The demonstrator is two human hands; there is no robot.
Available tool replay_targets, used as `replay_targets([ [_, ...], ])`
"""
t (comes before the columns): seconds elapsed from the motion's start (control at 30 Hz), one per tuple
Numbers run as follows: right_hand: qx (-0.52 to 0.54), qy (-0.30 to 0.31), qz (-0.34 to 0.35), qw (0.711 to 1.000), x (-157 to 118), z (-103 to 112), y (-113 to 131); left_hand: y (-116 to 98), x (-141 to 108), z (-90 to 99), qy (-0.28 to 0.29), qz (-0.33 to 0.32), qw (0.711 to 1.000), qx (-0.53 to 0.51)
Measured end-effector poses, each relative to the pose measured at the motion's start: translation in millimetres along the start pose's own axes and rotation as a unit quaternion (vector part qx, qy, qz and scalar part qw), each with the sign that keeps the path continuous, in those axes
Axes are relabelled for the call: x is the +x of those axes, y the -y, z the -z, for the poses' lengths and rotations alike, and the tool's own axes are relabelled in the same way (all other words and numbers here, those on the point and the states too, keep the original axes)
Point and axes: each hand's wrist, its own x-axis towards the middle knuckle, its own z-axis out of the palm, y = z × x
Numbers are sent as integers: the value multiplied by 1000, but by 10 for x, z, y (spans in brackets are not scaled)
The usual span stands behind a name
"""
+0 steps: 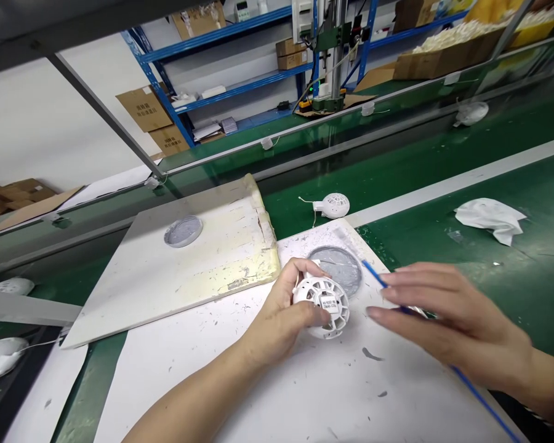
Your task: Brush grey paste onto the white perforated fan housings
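Two hands are at work: my left hand (281, 314) curls firmly around a round white vented plastic housing (322, 306), over a scuffed white work board (305, 394). My right hand (447, 320) is spread just beside it, at a thin blue rod (373, 274); I cannot tell whether it grips. Nearby lie a round grey-smeared dish (335, 271), a second white corded housing (333, 206), and a crumpled white cloth (492, 220) on a green conveyor belt (512, 277).

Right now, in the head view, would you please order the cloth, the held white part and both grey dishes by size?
Cloth; then held white part and nearer grey dish look alike; smallest, the board's dish.
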Motion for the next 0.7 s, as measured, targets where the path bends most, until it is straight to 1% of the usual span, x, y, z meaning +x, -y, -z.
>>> replay_targets([
  [0.07,-43,37,94,994,-16,-81,46,21,-34,-6,16,-9,1000,20],
  [0.1,-60,47,119,990,-26,-113,67,30,-51,-6,26,-12,999,28],
  [0.2,-91,59,117,987,-56,-155,107,47,-88,-9,47,-20,998,44],
  [0.3,-112,71,133,982,-72,-146,117,57,-94,-24,41,-35,997,62],
  [0.43,-116,96,171,974,-70,-163,123,108,-79,-54,39,-16,998,51],
  [0.57,-123,103,151,976,-60,-178,117,169,-80,-87,19,-26,999,41],
  [0.63,-135,92,155,974,-45,-139,84,120,-74,-42,16,-35,998,44],
  [0.67,-139,79,162,974,-34,-108,56,58,-62,23,3,-50,997,57],
  [0.7,-143,59,163,974,-20,-73,22,-31,-43,129,-28,-74,993,83],
])
